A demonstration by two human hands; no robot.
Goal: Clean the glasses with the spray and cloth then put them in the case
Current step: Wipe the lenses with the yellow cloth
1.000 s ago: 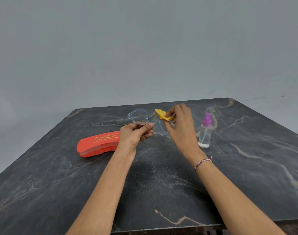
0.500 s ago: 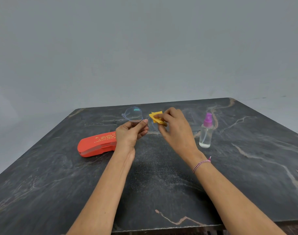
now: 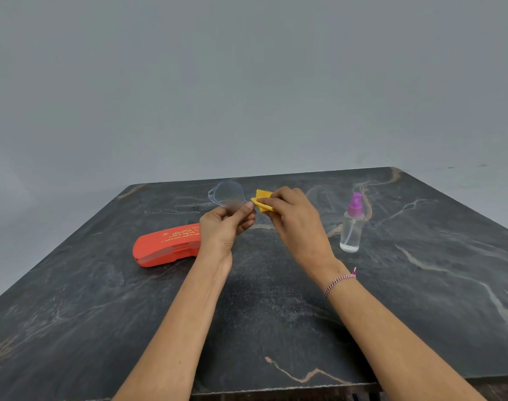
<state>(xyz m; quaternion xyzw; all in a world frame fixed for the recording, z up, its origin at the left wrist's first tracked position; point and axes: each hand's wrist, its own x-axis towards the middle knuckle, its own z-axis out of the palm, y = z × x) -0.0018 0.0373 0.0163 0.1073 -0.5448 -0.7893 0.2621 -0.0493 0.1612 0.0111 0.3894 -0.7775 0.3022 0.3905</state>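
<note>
Left hand [image 3: 222,230]: fingers [image 3: 248,208] curled, thumb and forefinger pinching the clear glasses [image 3: 228,195] at the lower rim of one lens — that lens stands at 12 o'clock of the hand.
Right hand [image 3: 293,218]: fingers bent, pinching the folded yellow cloth [image 3: 261,202] against the other lens, which is mostly hidden behind them.
Glasses: held off the surface, between the two hands.
Bracelet [image 3: 339,280]: woven, on the right wrist.
Case [image 3: 165,247]: orange, closed, lying flat at 8 o'clock of the left hand — one end hidden behind it.
Spray bottle [image 3: 351,227]: upright, purple top, at 3 o'clock of the right hand, apart from it.
Table [image 3: 420,285]: dark, veined stone.
</note>
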